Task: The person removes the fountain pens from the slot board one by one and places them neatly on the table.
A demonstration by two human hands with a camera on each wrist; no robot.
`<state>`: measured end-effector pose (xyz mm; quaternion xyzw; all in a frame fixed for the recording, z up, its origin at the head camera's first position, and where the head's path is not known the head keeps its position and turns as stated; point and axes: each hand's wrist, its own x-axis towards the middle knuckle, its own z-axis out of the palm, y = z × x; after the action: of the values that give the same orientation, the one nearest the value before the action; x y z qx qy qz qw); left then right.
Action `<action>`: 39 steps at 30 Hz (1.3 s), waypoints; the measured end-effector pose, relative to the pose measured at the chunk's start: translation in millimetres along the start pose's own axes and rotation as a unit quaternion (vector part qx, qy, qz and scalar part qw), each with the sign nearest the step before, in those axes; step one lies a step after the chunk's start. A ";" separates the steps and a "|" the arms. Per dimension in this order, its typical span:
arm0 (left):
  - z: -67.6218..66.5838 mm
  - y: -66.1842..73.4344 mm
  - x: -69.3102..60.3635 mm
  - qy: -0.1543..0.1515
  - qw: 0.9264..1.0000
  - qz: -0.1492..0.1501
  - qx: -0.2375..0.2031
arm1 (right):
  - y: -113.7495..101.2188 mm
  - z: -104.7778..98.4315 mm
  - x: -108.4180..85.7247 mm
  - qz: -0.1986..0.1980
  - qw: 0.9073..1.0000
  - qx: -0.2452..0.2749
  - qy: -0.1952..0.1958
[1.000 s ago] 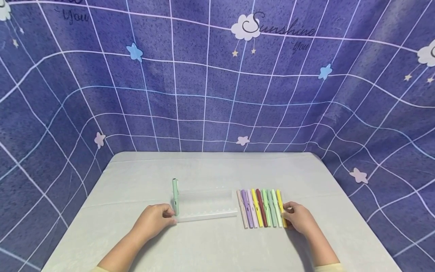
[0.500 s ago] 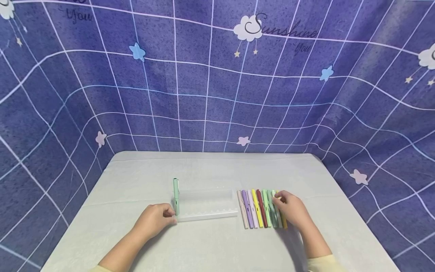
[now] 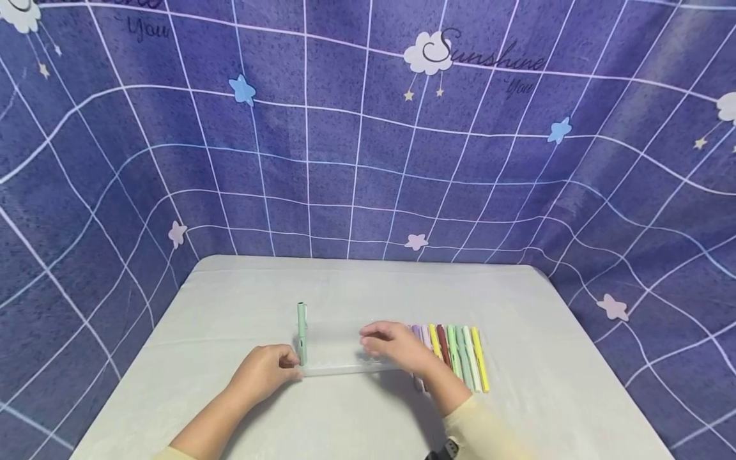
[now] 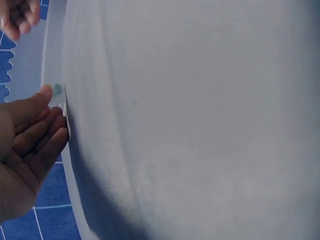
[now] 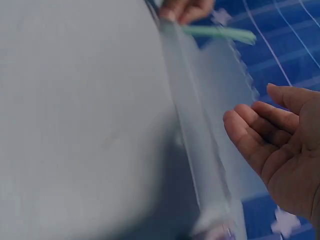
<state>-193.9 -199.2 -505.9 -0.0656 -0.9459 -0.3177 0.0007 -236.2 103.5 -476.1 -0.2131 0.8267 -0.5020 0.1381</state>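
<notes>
A pale green pen (image 3: 302,335) stands upright at the left end of a clear plastic pen rack (image 3: 351,369) with a notched edge. My left hand (image 3: 266,375) holds the rack's left end between thumb and fingers, beside that pen's foot; the left wrist view shows this hand (image 4: 32,142) at the rack's corner. Above the rack's right half is my right hand (image 3: 397,347), its fingers loosely bent. In the right wrist view nothing lies in that hand (image 5: 280,145). Right of the rack, a row of pens (image 3: 462,358) lies side by side, partly behind my right hand and forearm.
A pale cloth covers the table (image 3: 247,300). Behind and at both sides hangs a blue curtain (image 3: 345,179) with a grid, stars and clouds. The lying pens are yellow, white, green, dark red and purple.
My right hand has moved left from the yellow pen at the row's right end, across the row, to above the rack. My left hand stays at the rack's end. The view has shifted slightly.
</notes>
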 end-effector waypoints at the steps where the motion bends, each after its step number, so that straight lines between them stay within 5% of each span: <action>1: 0.2 -0.4 0.2 0.000 1.000 -0.001 0.002 | -2.9 7.6 4.8 -0.004 1.000 -0.012 -0.004; 15: 0.4 -0.8 1.5 -0.006 1.000 -0.002 -0.007 | -23.3 81.5 57.8 0.002 1.000 -0.013 -0.016; 29: -0.7 -0.1 2.3 -0.015 1.000 -0.002 -0.005 | -23.6 97.9 68.1 0.031 0.999 0.010 -0.015; 39: -1.0 1.7 1.8 -0.009 1.000 -0.005 -0.004 | -28.7 93.9 59.2 -0.031 0.999 -0.003 0.020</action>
<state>-195.5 -198.3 -504.0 -0.0641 -0.9449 -0.3209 -0.0092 -240.1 -9.5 -494.4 -0.2287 0.8237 -0.5080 0.1052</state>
